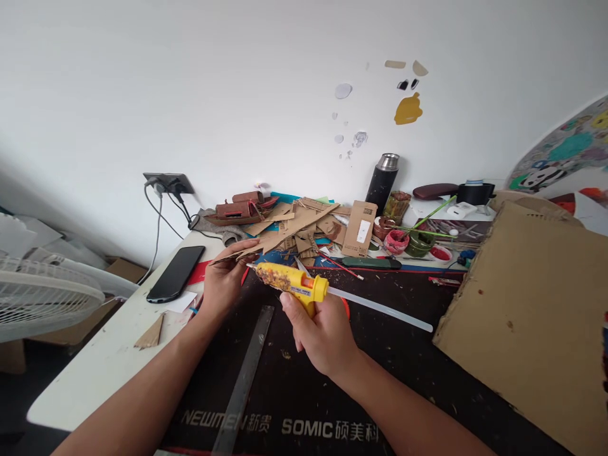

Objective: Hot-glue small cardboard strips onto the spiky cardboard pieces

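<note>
My right hand (323, 329) is wrapped round the handle of a yellow glue gun (285, 278), its body stained brown. A long translucent glue stick (384, 308) sticks out of its back end. The nozzle points left, close to the fingers of my left hand (222, 282). That hand grips a thin piece of cardboard (228, 258), seen nearly edge-on; whether the nozzle touches it I cannot tell. Behind my hands lies a heap of cardboard scraps (304, 221), with brown model boats (242, 209) at its left.
A steel ruler (247, 373) lies on the black desk mat (285, 392). To the left are a phone (177, 273) and a fan (47, 297). A big cardboard sheet (532, 316) leans in at right. Paint jars (396, 240) and a black flask (382, 180) stand behind.
</note>
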Motion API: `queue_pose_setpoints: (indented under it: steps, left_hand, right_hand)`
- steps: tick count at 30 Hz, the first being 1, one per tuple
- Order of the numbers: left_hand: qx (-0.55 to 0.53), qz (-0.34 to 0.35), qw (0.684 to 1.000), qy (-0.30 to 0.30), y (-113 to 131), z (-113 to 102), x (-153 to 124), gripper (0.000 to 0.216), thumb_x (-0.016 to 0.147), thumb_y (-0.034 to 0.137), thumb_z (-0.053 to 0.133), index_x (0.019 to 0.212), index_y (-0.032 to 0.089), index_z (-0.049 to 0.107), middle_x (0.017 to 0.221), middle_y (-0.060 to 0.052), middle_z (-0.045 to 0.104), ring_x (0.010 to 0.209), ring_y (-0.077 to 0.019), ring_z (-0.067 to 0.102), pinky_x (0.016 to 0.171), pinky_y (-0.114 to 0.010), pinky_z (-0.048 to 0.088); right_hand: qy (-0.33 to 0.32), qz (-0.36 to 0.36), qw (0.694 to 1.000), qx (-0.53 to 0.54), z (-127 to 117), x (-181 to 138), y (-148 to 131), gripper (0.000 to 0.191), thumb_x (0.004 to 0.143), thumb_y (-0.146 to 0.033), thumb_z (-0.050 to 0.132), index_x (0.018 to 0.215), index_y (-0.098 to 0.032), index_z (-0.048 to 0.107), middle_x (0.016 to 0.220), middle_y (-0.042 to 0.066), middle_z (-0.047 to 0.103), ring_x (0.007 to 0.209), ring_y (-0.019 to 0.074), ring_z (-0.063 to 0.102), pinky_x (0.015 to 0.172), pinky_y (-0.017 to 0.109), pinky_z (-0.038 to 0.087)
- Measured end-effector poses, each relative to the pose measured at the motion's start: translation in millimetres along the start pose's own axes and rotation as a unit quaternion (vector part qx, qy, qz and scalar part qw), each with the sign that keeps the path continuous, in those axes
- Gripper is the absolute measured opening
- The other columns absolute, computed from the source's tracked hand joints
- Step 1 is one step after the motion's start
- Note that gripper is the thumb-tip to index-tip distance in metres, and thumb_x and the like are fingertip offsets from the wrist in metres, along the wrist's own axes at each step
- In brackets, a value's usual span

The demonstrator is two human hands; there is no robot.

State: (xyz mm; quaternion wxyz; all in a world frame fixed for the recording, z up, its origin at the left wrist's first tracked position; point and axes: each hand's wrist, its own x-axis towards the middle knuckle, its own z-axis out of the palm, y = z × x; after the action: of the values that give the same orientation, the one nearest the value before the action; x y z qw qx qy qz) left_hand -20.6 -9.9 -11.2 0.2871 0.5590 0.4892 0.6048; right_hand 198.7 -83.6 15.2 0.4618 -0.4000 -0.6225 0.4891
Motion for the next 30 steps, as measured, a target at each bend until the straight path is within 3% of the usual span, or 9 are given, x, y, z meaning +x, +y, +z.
queue_pose_setpoints:
  steps: [7, 10, 13, 17, 21, 25, 30]
  left_hand:
    - [0.006, 0.012, 1.0, -0.008, 3, 2, -1, 0.04, 0.086, 0.055, 0.087, 0.108, 0.022, 0.085, 0.127, -0.013, 0.082, 0.121, -0.032, 0.076, 0.097, -0.041, 0.065]
    - [0.01, 0.01, 1.0, -0.002, 3, 2, 0, 0.039, 0.086, 0.053, 0.087, 0.109, 0.022, 0.085, 0.126, -0.013, 0.082, 0.116, -0.0305, 0.078, 0.096, -0.04, 0.065]
    - [0.001, 0.003, 0.999, 0.035, 3, -1, 2, 0.041, 0.088, 0.052, 0.085, 0.114, 0.02, 0.083, 0.124, -0.013, 0.083, 0.105, -0.0279, 0.08, 0.095, -0.041, 0.065]
    - [-0.019, 0.032, 0.993, 0.114, 4, -7, 9, 0.036, 0.088, 0.046, 0.087, 0.113, 0.02, 0.083, 0.125, -0.012, 0.082, 0.11, -0.0269, 0.079, 0.104, -0.043, 0.062]
    - [-0.125, 0.042, 0.98, 0.151, 0, -17, 23, 0.02, 0.087, 0.037, 0.083, 0.101, 0.023, 0.08, 0.116, -0.008, 0.083, 0.112, -0.0281, 0.079, 0.108, -0.048, 0.062]
    - [-0.19, 0.057, 0.968, 0.156, 4, -23, 32, 0.013, 0.084, 0.027, 0.083, 0.095, 0.024, 0.079, 0.113, -0.005, 0.083, 0.118, -0.0271, 0.077, 0.117, -0.051, 0.057]
    - [-0.136, 0.116, 0.976, 0.121, 24, -19, 17, 0.017, 0.083, 0.033, 0.089, 0.096, 0.026, 0.079, 0.122, -0.007, 0.081, 0.13, -0.031, 0.071, 0.121, -0.05, 0.052]
  right_hand:
    - [-0.005, 0.0, 1.0, 0.001, 1, 0, 0, 0.05, 0.105, -0.058, 0.058, 0.069, -0.025, 0.055, 0.044, -0.005, 0.047, 0.042, 0.0129, 0.049, 0.045, 0.024, 0.037]
    - [-0.011, 0.004, 1.0, 0.005, 1, 0, 0, 0.051, 0.106, -0.058, 0.057, 0.068, -0.025, 0.053, 0.043, -0.005, 0.046, 0.039, 0.0117, 0.046, 0.043, 0.024, 0.035]
    - [-0.018, 0.023, 0.999, 0.023, 2, 0, 2, 0.05, 0.103, -0.063, 0.06, 0.073, -0.024, 0.058, 0.044, -0.006, 0.047, 0.037, 0.0117, 0.047, 0.042, 0.024, 0.034]
    - [-0.044, 0.078, 0.992, 0.093, 3, 5, 4, 0.056, 0.098, -0.076, 0.061, 0.084, -0.022, 0.065, 0.043, -0.008, 0.049, 0.036, 0.0117, 0.046, 0.042, 0.023, 0.035]
    - [-0.072, 0.132, 0.978, 0.147, 1, 14, 8, 0.066, 0.091, -0.085, 0.062, 0.091, -0.02, 0.068, 0.043, -0.009, 0.05, 0.034, 0.0122, 0.048, 0.041, 0.023, 0.035]
    - [-0.067, 0.171, 0.968, 0.173, -3, 19, 11, 0.071, 0.086, -0.088, 0.066, 0.097, -0.018, 0.067, 0.048, -0.009, 0.053, 0.036, 0.0127, 0.052, 0.04, 0.022, 0.034]
    - [-0.056, 0.196, 0.955, 0.214, -3, 20, 13, 0.073, 0.084, -0.089, 0.067, 0.1, -0.017, 0.068, 0.053, -0.009, 0.054, 0.037, 0.0116, 0.054, 0.041, 0.022, 0.036]
